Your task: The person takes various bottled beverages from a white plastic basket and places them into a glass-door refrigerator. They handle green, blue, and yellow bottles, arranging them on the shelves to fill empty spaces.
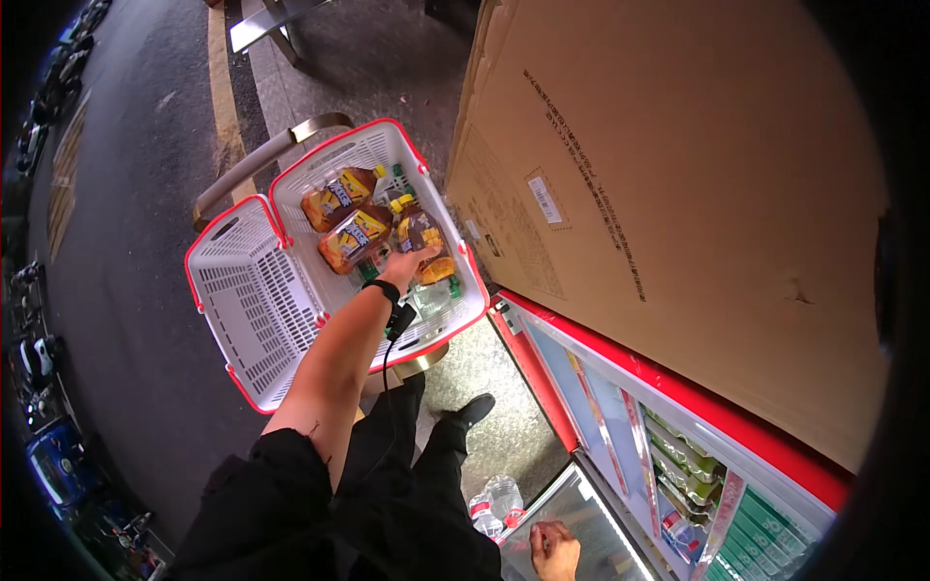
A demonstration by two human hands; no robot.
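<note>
My left hand (413, 266) reaches into a white plastic shopping basket (320, 287) with red rims, its fingers around a bottle of brown drink with a yellow cap (423, 236). Two similar bottles, a lower one (356, 236) and an upper one (341, 194), lie beside it, over clear bottles with green caps. A black band and a cabled device are on my left wrist. My right hand (554, 550), loosely curled with nothing visible in it, is over the glass door (599, 526) of a drinks cooler.
The red-edged cooler (676, 396) holds bottles and cartons on the right. A large cardboard box (654, 181) stands above it. Clear bottles (503, 497) stand by the glass door. A metal bench (265, 27) is at the top; parked vehicles line the road's far left.
</note>
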